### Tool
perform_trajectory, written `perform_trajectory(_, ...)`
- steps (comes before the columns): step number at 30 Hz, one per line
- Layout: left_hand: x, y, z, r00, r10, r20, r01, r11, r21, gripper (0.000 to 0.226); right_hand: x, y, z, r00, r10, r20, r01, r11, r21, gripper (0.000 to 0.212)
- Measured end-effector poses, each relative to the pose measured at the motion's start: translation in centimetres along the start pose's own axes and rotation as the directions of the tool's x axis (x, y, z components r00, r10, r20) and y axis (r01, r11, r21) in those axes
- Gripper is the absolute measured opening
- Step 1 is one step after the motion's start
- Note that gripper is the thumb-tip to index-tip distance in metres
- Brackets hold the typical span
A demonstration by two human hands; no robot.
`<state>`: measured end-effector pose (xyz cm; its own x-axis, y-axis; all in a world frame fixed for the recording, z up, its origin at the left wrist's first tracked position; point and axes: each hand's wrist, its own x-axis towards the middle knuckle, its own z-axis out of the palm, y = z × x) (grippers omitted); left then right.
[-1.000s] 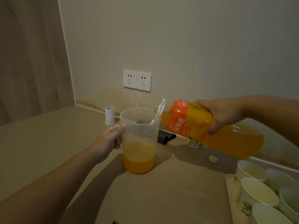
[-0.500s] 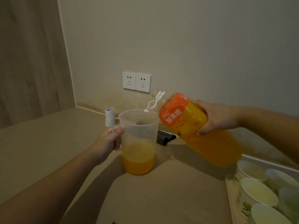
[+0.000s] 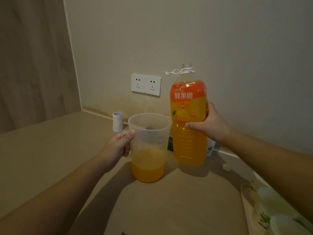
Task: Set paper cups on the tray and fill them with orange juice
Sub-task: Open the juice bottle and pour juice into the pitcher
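Nearest, right of the jug, the paper cups [image 3: 277,209] sit blurred on the tray [image 3: 245,200], not yet filled. The jug [image 3: 148,148] stands on the tabletop [image 3: 50,150], roughly a quarter full of juice; the left hand [image 3: 118,146] grips its handle. Just right of the jug, the bottle [image 3: 188,119] has swung from tilted over the rim to upright, the right hand [image 3: 208,126] wrapped round its middle. Pouring into the jug has stopped. Behind the jug stands a small white roll [image 3: 117,122].
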<state>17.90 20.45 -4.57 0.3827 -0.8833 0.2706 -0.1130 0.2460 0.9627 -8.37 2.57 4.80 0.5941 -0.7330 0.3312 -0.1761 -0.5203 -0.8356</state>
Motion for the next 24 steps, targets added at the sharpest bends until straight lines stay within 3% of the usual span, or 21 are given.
perform_trajectory(9, 0.1, -0.1, -0.2, 0.999, 0.015, -0.028, -0.014, 0.999, 0.035, 0.079, -0.2, 2.8, 1.1, 0.985, 0.044, -0.166, -0.036, 0.998, 0.053, 0.1)
perform_trajectory(18, 0.3, -0.5, -0.2, 0.999, -0.001, -0.048, 0.002, 1.0, 0.013, 0.07, -0.6, 4.2, 2.5, 0.986, 0.07, -0.153, -0.071, 0.997, -0.003, 0.105)
perform_trajectory(24, 0.4, -0.7, -0.2, 0.998, -0.001, -0.062, 0.001, 1.0, -0.008, 0.075, -1.1, 5.7, 3.4, 0.984, 0.112, -0.14, -0.111, 0.994, 0.016, 0.108)
